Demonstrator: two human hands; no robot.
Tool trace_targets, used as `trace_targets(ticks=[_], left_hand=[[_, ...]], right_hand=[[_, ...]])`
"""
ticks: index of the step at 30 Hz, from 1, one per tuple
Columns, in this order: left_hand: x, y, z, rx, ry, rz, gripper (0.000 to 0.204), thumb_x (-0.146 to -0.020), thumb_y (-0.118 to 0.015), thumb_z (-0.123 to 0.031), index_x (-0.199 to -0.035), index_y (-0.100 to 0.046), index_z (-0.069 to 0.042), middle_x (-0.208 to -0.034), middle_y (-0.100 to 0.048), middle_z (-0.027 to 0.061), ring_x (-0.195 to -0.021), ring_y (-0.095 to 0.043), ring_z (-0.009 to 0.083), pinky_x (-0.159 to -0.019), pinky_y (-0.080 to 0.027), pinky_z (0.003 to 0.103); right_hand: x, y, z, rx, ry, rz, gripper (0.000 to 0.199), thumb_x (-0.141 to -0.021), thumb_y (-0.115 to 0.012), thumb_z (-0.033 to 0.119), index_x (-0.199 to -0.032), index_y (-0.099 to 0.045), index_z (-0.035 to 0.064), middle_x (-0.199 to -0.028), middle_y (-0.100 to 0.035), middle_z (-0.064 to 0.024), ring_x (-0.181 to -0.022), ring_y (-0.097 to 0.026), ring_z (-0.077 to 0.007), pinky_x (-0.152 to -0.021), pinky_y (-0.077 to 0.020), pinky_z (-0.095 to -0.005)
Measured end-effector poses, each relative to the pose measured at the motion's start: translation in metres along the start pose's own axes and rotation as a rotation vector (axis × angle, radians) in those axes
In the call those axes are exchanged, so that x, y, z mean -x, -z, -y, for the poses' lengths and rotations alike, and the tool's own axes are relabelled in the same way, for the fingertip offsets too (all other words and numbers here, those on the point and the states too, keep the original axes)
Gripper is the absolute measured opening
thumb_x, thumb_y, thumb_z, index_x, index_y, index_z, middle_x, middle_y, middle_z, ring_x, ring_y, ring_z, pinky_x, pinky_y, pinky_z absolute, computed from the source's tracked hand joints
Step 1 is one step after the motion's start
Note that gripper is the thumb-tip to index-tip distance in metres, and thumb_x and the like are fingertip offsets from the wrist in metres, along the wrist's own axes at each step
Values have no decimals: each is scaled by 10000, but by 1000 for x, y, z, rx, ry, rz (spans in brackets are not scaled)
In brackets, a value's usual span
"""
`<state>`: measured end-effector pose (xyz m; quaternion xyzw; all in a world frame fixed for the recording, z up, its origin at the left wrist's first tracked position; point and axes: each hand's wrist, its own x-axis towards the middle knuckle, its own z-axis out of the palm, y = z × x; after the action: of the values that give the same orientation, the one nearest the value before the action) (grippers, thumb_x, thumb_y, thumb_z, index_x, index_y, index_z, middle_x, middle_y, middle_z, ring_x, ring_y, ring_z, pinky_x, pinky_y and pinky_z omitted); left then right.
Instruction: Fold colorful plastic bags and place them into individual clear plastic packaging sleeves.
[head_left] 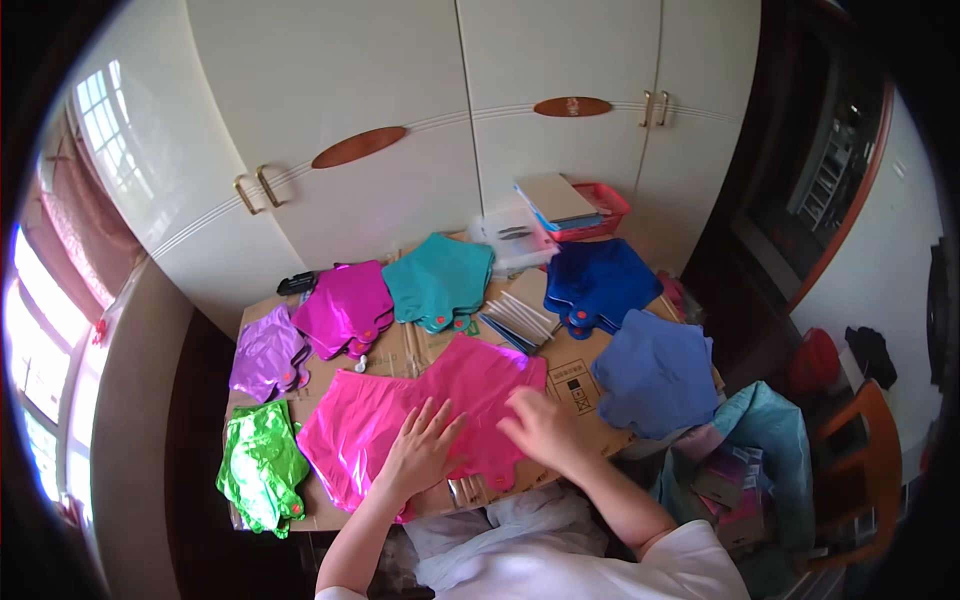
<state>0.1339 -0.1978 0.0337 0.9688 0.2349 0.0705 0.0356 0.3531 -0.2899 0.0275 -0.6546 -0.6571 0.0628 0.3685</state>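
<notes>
Two shiny pink foil pieces, like flat uninflated balloons, lie overlapping in front of me: a left pink piece (345,430) and a right pink piece (470,375). My left hand (425,450) rests on them where they meet, palm down with fingers spread. Over the right piece, near its right edge, is my right hand (545,430). Its fingers are curled in; whatever may be between them is hidden.
Around the cardboard-covered table (575,385) lie foil stacks: green (262,465), lilac (268,350), magenta (345,305), teal (438,280), dark blue (600,283) and light blue (655,375). White sticks (525,315) lie mid-table. A red basket (612,208) stands behind; a bag (775,440) is at right.
</notes>
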Motion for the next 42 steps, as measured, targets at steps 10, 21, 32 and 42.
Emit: trace_targets(ticks=[10, 21, 32, 42], left_hand=[[-25, -34, -29, -138, 1, 152, 817, -760, -577, -645, -1418, -362, -209, -1433, -324, 236, -1284, -320, 510, -995, -322, 605], [-58, -28, -28, -34, -89, 2, 695, -804, -617, -505, -1337, -439, -95, -1317, -463, 209, -1215, -455, 378, -948, -420, 485], [-183, -45, -11, -108, -153, -405, 55, -750, -561, -93, -803, -576, -87, -851, -511, 59, -851, -583, 223, -639, -527, 348], [-205, -53, -8, -111, -166, -366, 28, -754, -562, -107, -732, -569, -91, -812, -535, 48, -811, -607, 214, -618, -541, 337]], right_hand=[[30, 47, -112, 687, -323, -127, 155, -777, -650, 202, -757, -628, 49, -820, -648, -82, -806, -628, -260, -701, -519, -396], [34, 54, -126, 310, -492, -366, 151, -764, -699, 200, -734, -655, 58, -695, -646, -110, -646, -637, -285, -574, -487, -383], [32, 86, -155, -528, -575, -620, 151, -830, -680, 109, -794, -587, -5, -673, -555, 11, -629, -491, -55, -575, -407, -227], [-14, 170, -130, 8, -303, -1031, 153, -882, -627, 172, -854, -571, 31, -743, -584, -112, -660, -563, -215, -633, -452, -314]])
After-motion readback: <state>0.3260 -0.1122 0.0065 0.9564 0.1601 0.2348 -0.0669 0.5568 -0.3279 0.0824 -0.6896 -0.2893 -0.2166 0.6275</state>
